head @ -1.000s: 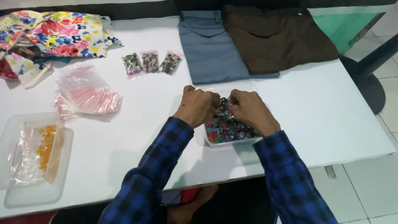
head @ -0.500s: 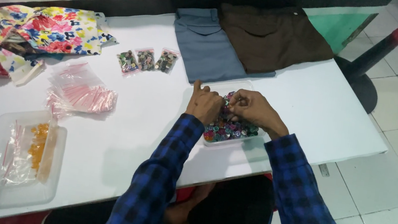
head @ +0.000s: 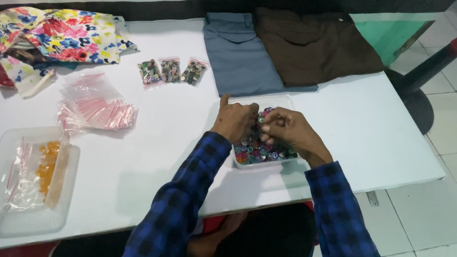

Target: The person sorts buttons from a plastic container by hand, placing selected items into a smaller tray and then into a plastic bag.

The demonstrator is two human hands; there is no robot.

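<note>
Both your hands sit over the clear tray of small coloured beads (head: 263,153) at the near edge of the white table (head: 356,132). Your left hand (head: 235,122) is curled, index finger raised, fingertips drawn toward the right hand. Your right hand (head: 289,129) has thumb and fingers closed in a pinch over the tray. What sits in the pinch is too small to tell; it looks like beads or a small bag held between the two hands.

Judged step: picking or portioning beads from the tray, hands touching or nearly so above it. The next move appears to call for a fine grip, with both hands kept low over the tray so loose pieces drop back in.

Left of your left hand, well apart: a heap of empty clear bags with pink strips (head: 94,107). Nearer you on that side, a clear lidded box (head: 25,179) holds a bag of orange pieces.

Beyond your left hand, three small filled bags (head: 170,71) lie side by side in a row. Directly beyond both hands, a folded grey-blue garment (head: 240,57) lies with a brown garment (head: 314,46) beside it, touching. Far left, a bundle of flowered cloth (head: 48,36).
</note>
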